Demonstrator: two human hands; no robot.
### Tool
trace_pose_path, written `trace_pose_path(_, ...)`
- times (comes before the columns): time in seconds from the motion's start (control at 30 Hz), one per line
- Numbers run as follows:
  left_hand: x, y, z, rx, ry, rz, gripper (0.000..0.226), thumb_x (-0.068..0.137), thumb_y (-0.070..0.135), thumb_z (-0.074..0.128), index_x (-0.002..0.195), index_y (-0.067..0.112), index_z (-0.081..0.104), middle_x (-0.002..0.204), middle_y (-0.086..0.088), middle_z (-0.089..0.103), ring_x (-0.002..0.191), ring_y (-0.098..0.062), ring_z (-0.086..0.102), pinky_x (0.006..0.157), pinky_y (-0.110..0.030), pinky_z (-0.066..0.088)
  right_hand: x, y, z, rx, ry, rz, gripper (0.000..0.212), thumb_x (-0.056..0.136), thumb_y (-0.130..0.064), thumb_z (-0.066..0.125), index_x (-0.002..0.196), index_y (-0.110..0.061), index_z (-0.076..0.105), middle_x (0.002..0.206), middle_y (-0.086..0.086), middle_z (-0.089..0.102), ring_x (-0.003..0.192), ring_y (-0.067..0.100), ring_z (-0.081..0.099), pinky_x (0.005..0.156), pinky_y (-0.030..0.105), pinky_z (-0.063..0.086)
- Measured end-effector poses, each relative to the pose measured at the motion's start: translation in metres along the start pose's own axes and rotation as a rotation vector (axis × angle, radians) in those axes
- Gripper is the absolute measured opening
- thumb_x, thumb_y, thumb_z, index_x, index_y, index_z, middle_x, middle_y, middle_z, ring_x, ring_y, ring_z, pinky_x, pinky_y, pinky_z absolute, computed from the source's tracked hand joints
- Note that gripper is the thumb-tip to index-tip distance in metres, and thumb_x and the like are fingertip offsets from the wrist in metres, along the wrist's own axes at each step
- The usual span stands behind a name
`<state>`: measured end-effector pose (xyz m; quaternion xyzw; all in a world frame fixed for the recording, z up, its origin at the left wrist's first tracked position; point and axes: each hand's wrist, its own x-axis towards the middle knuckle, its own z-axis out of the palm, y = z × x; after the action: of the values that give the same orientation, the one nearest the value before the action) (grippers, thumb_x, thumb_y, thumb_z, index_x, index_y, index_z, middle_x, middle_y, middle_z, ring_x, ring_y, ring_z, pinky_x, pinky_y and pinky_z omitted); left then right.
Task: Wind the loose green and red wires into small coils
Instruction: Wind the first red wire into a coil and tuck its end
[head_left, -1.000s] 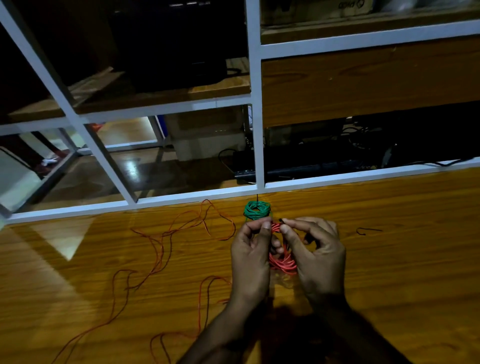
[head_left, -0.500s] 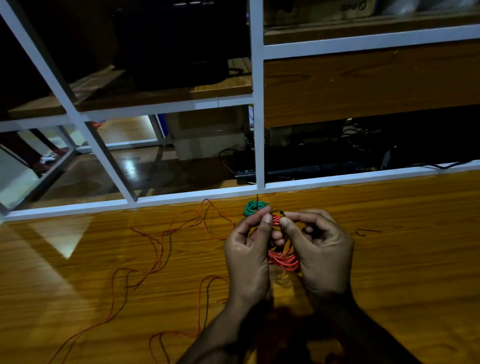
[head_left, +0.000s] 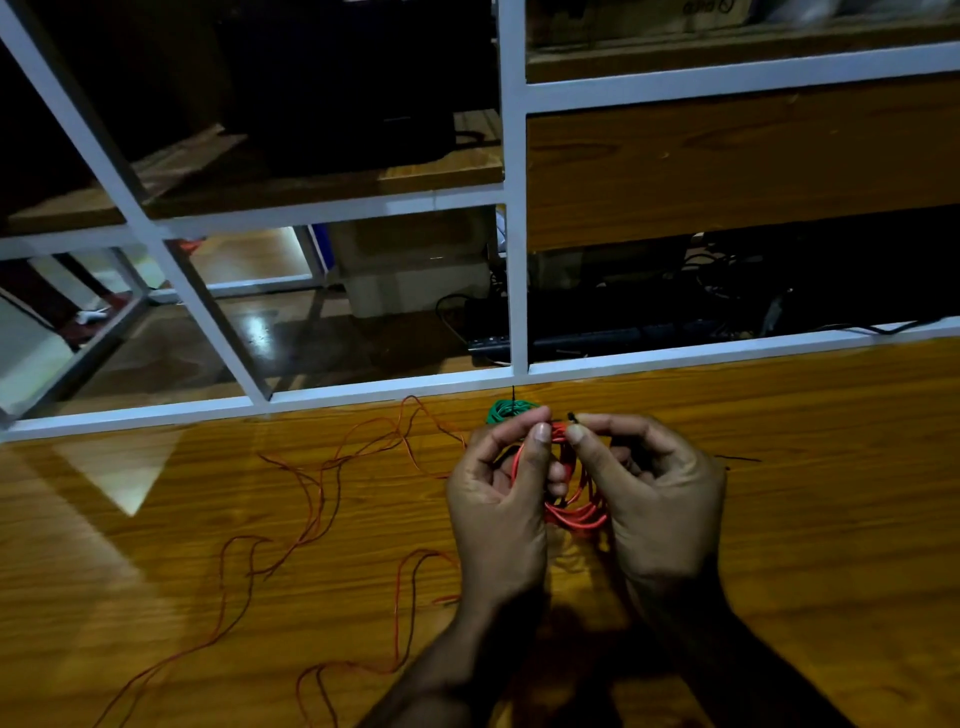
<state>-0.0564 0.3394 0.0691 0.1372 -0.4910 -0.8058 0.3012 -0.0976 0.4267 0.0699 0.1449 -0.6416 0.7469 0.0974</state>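
A red wire coil (head_left: 574, 512) hangs between my two hands above the wooden table (head_left: 831, 493). My left hand (head_left: 501, 499) pinches the coil's top with thumb and forefinger. My right hand (head_left: 652, 488) pinches it from the other side, a small black tie end poking up at its fingertips. Just behind my fingers a wound green wire coil (head_left: 506, 409) lies on the table, partly hidden. The loose red wire (head_left: 322, 499) trails in loops across the table to the left.
A white metal frame (head_left: 514, 218) with wooden shelves rises along the table's far edge. A short black wire piece (head_left: 737, 459) lies right of my hands. Dark equipment and cables sit behind the frame.
Both hands have risen slightly with the red coil and now cover more of the green coil. Their fingertips have drawn together at the coil's top.
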Motion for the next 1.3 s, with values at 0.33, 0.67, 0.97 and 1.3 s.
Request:
trace_pose_path(0.33,0.0005,0.0018,-0.0007,0.052,-0.028,0.032,0.021,0.085,0.019,0.068,0.104,0.010,0.072,0.074,-0.007,0.067,0.062,-0.010,0.060,0.055,-0.019,0.051,0.0026,0.0019,-0.0029,0.004,-0.043,0.025,0.012,0.079,-0.022,0.078,0.088,-0.030,0.075,0.082,0.004,0.075,0.077,0.035,0.068,0.069,0.048,0.061)
trace_pose_path(0.67,0.0005,0.0000,-0.0002,0.064,-0.017,0.034,0.024,0.084,0.019,0.069,0.105,0.008,0.071,0.081,-0.012,0.066,0.061,-0.009,0.059,0.053,-0.018,0.050,0.0049,0.0012,-0.0067,-0.003,-0.086,0.003,0.017,0.082,-0.014,0.077,0.089,-0.029,0.075,0.084,0.001,0.075,0.075,0.027,0.068,0.067,0.045,0.059)
trace_pose_path(0.97,0.0005,-0.0013,-0.0006,0.085,-0.032,0.053,0.021,0.086,0.018,0.068,0.105,0.007,0.071,0.087,-0.017,0.064,0.062,-0.011,0.059,0.054,-0.019,0.050,0.0031,-0.0034,-0.0074,-0.001,-0.077,0.003,0.011,0.077,-0.024,0.076,0.087,-0.028,0.075,0.084,-0.002,0.074,0.072,0.017,0.065,0.064,0.039,0.057)
trace_pose_path(1.3,0.0006,-0.0034,-0.0031,0.084,-0.029,0.073,0.017,0.087,0.018,0.069,0.102,0.010,0.073,0.094,-0.025,0.059,0.064,-0.013,0.058,0.055,-0.020,0.050,0.0023,-0.0043,-0.0074,-0.035,-0.088,0.009,0.017,0.079,-0.016,0.078,0.087,-0.031,0.074,0.089,-0.002,0.074,0.078,0.021,0.066,0.068,0.045,0.058)
